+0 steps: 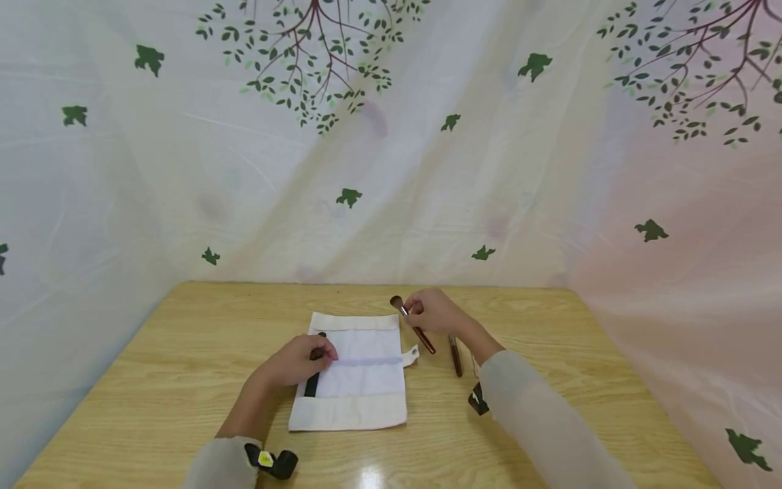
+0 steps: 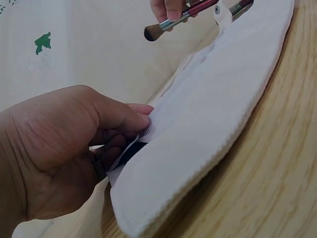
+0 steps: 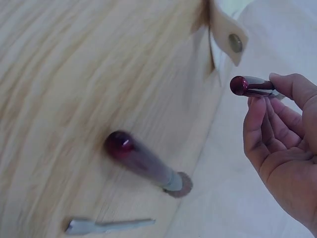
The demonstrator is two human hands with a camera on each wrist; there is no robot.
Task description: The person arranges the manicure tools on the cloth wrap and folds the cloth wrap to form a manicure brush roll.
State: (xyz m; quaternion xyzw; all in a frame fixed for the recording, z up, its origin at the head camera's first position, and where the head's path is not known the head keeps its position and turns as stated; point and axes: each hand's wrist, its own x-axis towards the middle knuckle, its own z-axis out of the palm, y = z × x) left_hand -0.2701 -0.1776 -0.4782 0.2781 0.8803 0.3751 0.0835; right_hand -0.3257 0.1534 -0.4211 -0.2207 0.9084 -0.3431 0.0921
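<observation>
A white cloth brush roll [image 1: 366, 413] lies unrolled on the table, with a dark flat item [image 1: 311, 386] in its left part. My left hand [image 1: 299, 360] is over that side, and its thumb and fingers [image 2: 126, 116] pinch the edge of the roll's thin inner flap. Past the roll's right edge, my right hand [image 1: 436, 312] holds a makeup brush [image 1: 423, 337] above the table, bristles up and to the left. The right wrist view shows thumb and fingertips gripping it, its red-brown handle end toward the camera.
A second makeup brush [image 1: 455, 358] lies on the wooden table [image 1: 153, 380] right of the roll. Beside it is a slim silver tool [image 3: 109, 226]. The roll's snap strap [image 1: 412, 355] sticks out to the right. A patterned curtain [image 1: 275, 204] hangs behind.
</observation>
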